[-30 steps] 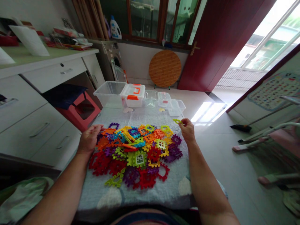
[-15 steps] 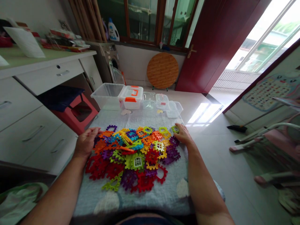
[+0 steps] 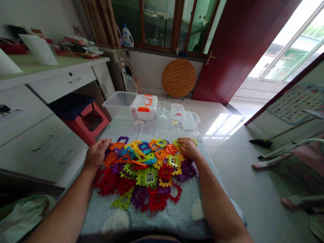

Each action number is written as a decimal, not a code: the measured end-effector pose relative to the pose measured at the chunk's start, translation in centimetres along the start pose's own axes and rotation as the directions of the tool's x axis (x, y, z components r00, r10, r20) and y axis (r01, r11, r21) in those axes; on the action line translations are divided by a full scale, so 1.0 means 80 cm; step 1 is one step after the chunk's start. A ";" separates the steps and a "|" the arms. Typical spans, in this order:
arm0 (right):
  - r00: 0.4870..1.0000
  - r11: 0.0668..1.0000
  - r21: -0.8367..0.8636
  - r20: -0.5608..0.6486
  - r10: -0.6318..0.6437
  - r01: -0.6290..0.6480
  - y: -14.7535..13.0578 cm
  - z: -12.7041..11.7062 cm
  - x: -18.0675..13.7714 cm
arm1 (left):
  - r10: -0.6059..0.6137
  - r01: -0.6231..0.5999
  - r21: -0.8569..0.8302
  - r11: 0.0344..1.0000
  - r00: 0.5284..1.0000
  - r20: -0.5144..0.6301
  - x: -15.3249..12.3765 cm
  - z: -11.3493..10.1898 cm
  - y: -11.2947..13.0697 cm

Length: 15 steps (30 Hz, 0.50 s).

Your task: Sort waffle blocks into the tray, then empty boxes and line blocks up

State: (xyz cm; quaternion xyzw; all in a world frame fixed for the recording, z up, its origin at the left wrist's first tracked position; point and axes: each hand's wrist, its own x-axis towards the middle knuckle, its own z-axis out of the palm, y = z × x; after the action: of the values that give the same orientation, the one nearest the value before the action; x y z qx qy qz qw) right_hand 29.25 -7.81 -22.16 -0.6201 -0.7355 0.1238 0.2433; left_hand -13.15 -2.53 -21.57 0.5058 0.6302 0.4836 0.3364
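A spread pile of colourful plastic building pieces with notched edges covers the middle of the table. At its left edge is my left hand (image 3: 97,153), fingers curled together beside an orange piece (image 3: 110,159); what they hold, if anything, is hidden. My right hand (image 3: 189,148) lies over the pile's far right corner, fingers stretched leftward onto a yellow-green piece (image 3: 175,143). Purple pieces (image 3: 186,170) lie below that wrist. Nearer me are a lime window piece (image 3: 150,177), red pieces (image 3: 158,199) and a lime triangle (image 3: 124,199).
Along the table's far edge stand a large clear bin (image 3: 118,106), a lidded box with orange clips (image 3: 145,108) and smaller clear containers (image 3: 191,120). A red stool (image 3: 95,119) is at the left. Drawers (image 3: 48,138) flank the table.
My right hand has moved left from a lime piece at the pile's far right corner onto the yellow-green piece. My left hand stays at the left edge. The view has shifted slightly.
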 end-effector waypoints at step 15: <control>0.812 0.846 0.453 -0.356 0.462 -0.282 0.076 -0.029 -0.013 | -0.004 0.007 -0.039 0.999 0.998 0.062 0.005 -0.003 -0.015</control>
State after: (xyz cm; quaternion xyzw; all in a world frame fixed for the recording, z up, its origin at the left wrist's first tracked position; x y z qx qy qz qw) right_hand 35.75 -7.92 -23.32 -0.7066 -0.4811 0.1618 0.4930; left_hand -13.86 -2.23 -22.63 0.5120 0.6114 0.4791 0.3668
